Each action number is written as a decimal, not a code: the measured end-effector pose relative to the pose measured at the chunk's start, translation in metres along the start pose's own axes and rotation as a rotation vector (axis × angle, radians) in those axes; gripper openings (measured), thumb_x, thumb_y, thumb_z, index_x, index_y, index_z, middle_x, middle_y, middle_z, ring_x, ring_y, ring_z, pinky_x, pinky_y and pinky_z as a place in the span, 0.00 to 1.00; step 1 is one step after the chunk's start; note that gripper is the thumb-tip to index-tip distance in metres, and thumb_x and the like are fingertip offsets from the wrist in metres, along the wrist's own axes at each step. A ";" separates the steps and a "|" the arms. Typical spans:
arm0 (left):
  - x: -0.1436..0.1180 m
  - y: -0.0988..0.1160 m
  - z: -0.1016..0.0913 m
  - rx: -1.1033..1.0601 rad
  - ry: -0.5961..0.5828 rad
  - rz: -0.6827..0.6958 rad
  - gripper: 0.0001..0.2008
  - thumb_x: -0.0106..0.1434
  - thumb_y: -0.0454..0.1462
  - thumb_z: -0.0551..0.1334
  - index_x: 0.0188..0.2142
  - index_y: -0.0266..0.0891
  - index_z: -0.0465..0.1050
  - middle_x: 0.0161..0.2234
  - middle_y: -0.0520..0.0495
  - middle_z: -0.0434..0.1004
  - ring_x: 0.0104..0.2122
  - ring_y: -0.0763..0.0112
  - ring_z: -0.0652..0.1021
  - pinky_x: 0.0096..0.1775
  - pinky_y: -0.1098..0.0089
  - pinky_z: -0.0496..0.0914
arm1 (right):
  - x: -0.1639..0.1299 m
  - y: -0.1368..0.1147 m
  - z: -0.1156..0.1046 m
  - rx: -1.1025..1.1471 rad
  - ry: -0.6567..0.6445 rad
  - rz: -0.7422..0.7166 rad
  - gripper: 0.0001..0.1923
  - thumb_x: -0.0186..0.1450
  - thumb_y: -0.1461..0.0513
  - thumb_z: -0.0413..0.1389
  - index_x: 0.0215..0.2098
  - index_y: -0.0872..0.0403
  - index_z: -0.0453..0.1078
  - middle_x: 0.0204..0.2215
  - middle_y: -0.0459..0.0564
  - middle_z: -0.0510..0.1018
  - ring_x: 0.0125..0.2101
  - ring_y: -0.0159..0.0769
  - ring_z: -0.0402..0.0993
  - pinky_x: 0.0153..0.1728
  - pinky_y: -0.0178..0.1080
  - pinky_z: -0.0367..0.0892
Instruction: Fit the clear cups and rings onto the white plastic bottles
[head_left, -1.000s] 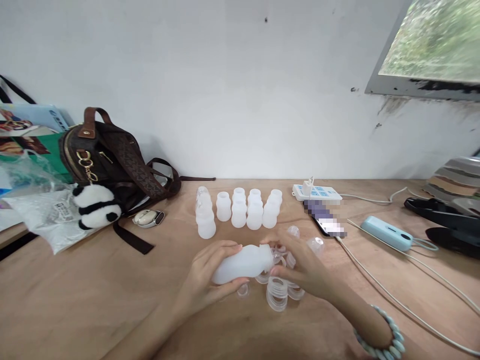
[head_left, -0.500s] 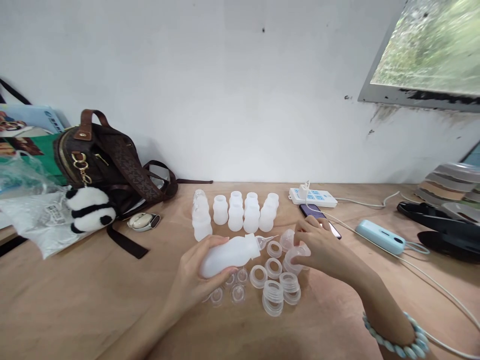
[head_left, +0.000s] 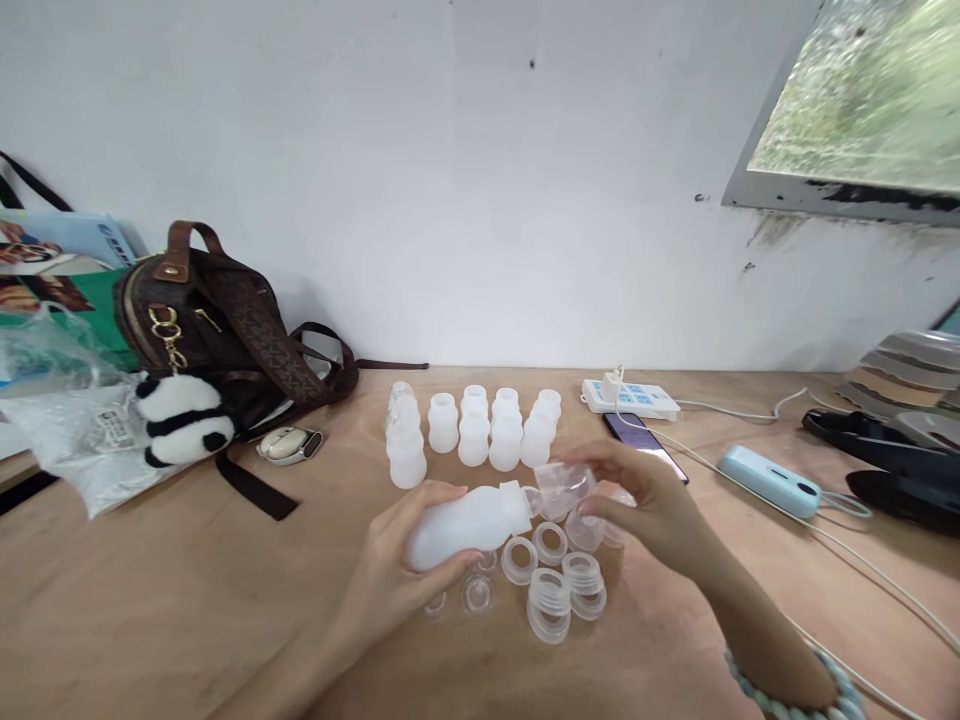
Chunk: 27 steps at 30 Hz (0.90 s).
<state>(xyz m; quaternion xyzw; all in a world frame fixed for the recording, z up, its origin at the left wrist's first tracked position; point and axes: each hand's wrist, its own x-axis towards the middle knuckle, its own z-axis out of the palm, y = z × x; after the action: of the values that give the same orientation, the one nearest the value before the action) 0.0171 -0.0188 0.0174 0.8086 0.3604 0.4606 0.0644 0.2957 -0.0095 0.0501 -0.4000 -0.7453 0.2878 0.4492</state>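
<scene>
Bottle in hand: white silicone squeeze bottle lies on its side above the wooden table, neck pointing right; its frosted wall hides whether anything is inside.
Left hand: left hand wraps the bottle's base end, fingers curled under, thumb on top.
Right hand: right hand pinches a clear plastic cap between thumb and fingertips, just beside the bottle's nozzle; whether cap and nozzle touch cannot be told.
Standing bottles: group of small white bottles stands upright behind the held bottle, open-necked, contents not visible.
Rings: translucent screw rings lie and stack on the table under and in front of the held bottle.
Small caps: clear small caps sit on the table below the bottle's body.
Left of the bottle: brown handbag with a panda plush, well apart.
Right of the bottle: phone, power strip and a blue device.
</scene>
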 end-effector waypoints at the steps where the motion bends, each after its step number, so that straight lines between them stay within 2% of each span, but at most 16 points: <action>1: -0.001 0.001 0.001 -0.008 0.000 0.025 0.16 0.62 0.40 0.66 0.47 0.44 0.67 0.38 0.49 0.79 0.35 0.67 0.81 0.37 0.72 0.75 | -0.002 0.000 0.008 0.023 -0.015 -0.017 0.13 0.60 0.59 0.64 0.44 0.49 0.74 0.41 0.50 0.80 0.42 0.41 0.76 0.42 0.42 0.74; 4: -0.004 0.005 0.005 -0.020 0.036 0.084 0.16 0.63 0.42 0.65 0.48 0.42 0.66 0.38 0.47 0.79 0.36 0.66 0.81 0.37 0.72 0.75 | -0.006 -0.001 0.027 0.150 -0.005 -0.086 0.14 0.59 0.59 0.67 0.43 0.47 0.75 0.40 0.50 0.80 0.43 0.42 0.76 0.42 0.43 0.74; 7: -0.008 0.009 0.006 -0.018 0.085 0.145 0.17 0.65 0.44 0.63 0.49 0.40 0.65 0.38 0.44 0.78 0.37 0.65 0.81 0.37 0.71 0.75 | -0.009 -0.005 0.031 0.267 -0.003 -0.151 0.16 0.59 0.59 0.67 0.45 0.46 0.74 0.38 0.49 0.79 0.41 0.40 0.77 0.38 0.41 0.75; 13: -0.008 0.007 0.001 -0.008 0.069 0.213 0.18 0.64 0.42 0.64 0.51 0.40 0.64 0.37 0.44 0.78 0.35 0.65 0.81 0.35 0.71 0.75 | -0.008 -0.005 0.027 0.192 -0.041 -0.183 0.17 0.60 0.60 0.67 0.47 0.44 0.74 0.38 0.49 0.80 0.40 0.39 0.77 0.37 0.40 0.74; 15: -0.005 0.004 -0.003 -0.015 0.048 0.181 0.18 0.63 0.41 0.65 0.50 0.42 0.65 0.37 0.45 0.78 0.36 0.65 0.81 0.36 0.71 0.75 | -0.008 -0.002 0.034 0.186 -0.014 -0.158 0.15 0.61 0.60 0.66 0.46 0.44 0.74 0.40 0.49 0.80 0.42 0.40 0.77 0.38 0.40 0.75; 18: 0.000 -0.002 -0.005 -0.057 -0.001 0.026 0.15 0.63 0.41 0.65 0.47 0.44 0.67 0.38 0.48 0.78 0.35 0.65 0.80 0.36 0.70 0.74 | -0.008 -0.002 0.051 0.230 0.096 -0.097 0.15 0.63 0.61 0.63 0.49 0.44 0.72 0.44 0.49 0.79 0.44 0.39 0.76 0.41 0.39 0.75; 20: 0.000 -0.005 -0.004 -0.101 -0.022 -0.104 0.13 0.63 0.42 0.64 0.46 0.44 0.67 0.39 0.48 0.78 0.35 0.64 0.80 0.36 0.69 0.74 | -0.007 -0.006 0.064 0.292 0.142 -0.058 0.20 0.63 0.61 0.62 0.53 0.43 0.68 0.46 0.48 0.77 0.45 0.38 0.76 0.41 0.39 0.75; 22: -0.001 -0.008 -0.002 -0.141 -0.039 -0.189 0.14 0.63 0.43 0.63 0.47 0.44 0.67 0.39 0.48 0.78 0.36 0.63 0.79 0.37 0.67 0.74 | -0.005 -0.012 0.074 0.324 0.136 -0.028 0.26 0.62 0.61 0.62 0.56 0.43 0.64 0.48 0.48 0.75 0.44 0.37 0.76 0.40 0.38 0.75; 25: -0.004 -0.011 0.003 -0.170 -0.077 -0.205 0.16 0.64 0.43 0.63 0.50 0.45 0.66 0.45 0.45 0.76 0.43 0.59 0.78 0.42 0.63 0.73 | 0.004 -0.019 0.079 0.244 0.104 0.020 0.27 0.62 0.61 0.61 0.57 0.44 0.61 0.44 0.47 0.76 0.40 0.37 0.76 0.39 0.40 0.74; 27: -0.004 -0.012 0.004 -0.140 -0.020 -0.179 0.18 0.65 0.44 0.61 0.53 0.45 0.65 0.53 0.42 0.69 0.52 0.55 0.72 0.50 0.58 0.69 | 0.015 -0.020 0.076 0.164 0.112 0.066 0.26 0.61 0.61 0.60 0.56 0.46 0.59 0.41 0.47 0.76 0.38 0.37 0.75 0.40 0.42 0.73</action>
<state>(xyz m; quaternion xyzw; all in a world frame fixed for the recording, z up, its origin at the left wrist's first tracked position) 0.0124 -0.0117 0.0070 0.7712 0.3974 0.4690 0.1652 0.2161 -0.0123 0.0396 -0.4018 -0.6794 0.3398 0.5114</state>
